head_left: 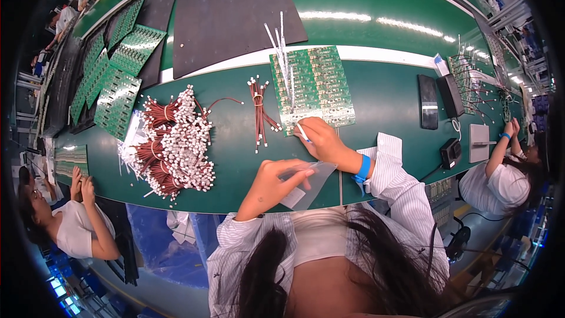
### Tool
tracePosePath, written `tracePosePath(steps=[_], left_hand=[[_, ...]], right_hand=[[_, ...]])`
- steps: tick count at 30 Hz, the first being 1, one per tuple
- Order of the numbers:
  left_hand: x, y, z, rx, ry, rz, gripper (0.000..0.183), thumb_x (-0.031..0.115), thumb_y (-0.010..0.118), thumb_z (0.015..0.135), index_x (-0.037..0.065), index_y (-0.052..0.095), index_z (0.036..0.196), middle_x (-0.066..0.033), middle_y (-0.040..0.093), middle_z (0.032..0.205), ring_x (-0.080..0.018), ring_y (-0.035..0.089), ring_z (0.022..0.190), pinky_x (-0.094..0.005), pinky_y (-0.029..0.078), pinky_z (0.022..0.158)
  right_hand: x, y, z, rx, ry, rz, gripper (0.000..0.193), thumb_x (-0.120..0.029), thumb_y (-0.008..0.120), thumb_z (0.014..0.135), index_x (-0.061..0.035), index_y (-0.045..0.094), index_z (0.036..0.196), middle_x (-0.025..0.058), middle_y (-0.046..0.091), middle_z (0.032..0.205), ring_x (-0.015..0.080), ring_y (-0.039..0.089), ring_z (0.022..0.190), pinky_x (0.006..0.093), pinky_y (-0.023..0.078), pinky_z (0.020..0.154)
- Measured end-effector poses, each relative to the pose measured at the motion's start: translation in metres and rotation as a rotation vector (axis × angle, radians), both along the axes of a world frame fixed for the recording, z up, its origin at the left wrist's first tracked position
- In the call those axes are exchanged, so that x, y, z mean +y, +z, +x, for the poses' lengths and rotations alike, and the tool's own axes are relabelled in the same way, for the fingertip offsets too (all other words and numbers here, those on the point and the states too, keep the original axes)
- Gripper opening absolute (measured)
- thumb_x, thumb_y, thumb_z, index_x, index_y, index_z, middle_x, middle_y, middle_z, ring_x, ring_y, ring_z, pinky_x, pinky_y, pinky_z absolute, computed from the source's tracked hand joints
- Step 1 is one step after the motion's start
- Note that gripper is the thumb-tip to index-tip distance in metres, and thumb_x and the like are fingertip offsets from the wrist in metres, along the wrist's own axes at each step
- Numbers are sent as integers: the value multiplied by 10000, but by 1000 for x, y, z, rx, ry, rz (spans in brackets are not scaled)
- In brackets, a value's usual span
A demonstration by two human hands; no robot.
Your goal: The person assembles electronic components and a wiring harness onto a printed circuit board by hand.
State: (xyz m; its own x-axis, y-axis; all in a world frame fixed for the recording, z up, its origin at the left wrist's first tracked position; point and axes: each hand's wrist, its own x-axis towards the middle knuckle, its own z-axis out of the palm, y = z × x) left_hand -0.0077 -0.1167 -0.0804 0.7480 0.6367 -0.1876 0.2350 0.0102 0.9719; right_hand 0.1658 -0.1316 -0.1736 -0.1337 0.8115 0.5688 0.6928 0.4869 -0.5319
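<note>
My left hand (271, 187), near the table's front edge, pinches a clear plastic bag (305, 196) with a pale patch near its bottom. A slim white pen-like stick (303, 132) is gripped in the closed fingers of my right hand (321, 140), just at the lower edge of a green circuit board panel (323, 85). A blue band (363, 168) circles my right wrist. Several thin whitish strips (285, 65) lie along the panel's left part and stick out past its far edge. Left of the panel rests a tied bundle of brown-red cables (259, 103) with white connectors.
A large heap of similar cables (176, 147) covers the left of the green table (235, 194). Beyond it lean circuit panels (118, 94). A black sheet (235, 17) lies at the back. A phone-like black slab (428, 101) and a black box (450, 95) stand right. Co-workers sit at both sides.
</note>
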Motion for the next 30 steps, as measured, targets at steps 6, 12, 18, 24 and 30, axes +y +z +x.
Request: tracePosePath(steps=[6,12,18,24,30], left_hand=[[0,3,-3,-8,41,-38,158,121,582,824,2,680,860,-47,646,629,-78,579,581,-216,449,567],[-2,4,-8,-18,52,-23,152,107,586,828,-17,659,878,-66,636,614,-79,588,578,-217,453,556],[-7,4,-6,-13,47,-36,161,118,581,824,-10,671,865,-59,640,614,-75,582,596,-213,454,581],[8,15,-13,-30,97,20,156,111,588,816,-14,668,864,-65,636,601,-81,586,589,-220,449,588],[48,51,6,-135,224,73,132,89,598,804,-16,674,827,-41,617,582,-79,559,552,-224,437,587]], right_hand=[[-1,-4,2,17,-22,-8,180,7,652,700,21,583,866,136,575,861,302,568,790,362,467,683],[0,2,-1,5,-19,-11,179,20,642,693,23,579,860,134,573,860,303,564,782,359,463,684],[-1,1,0,22,-57,-16,168,10,636,692,16,582,851,131,576,852,294,566,784,363,462,686],[-4,15,5,6,64,-99,123,-46,622,714,-23,583,828,96,561,827,288,560,795,368,458,687],[-11,92,31,-108,159,-295,78,-80,594,778,-13,592,817,101,566,799,298,572,697,383,464,628]])
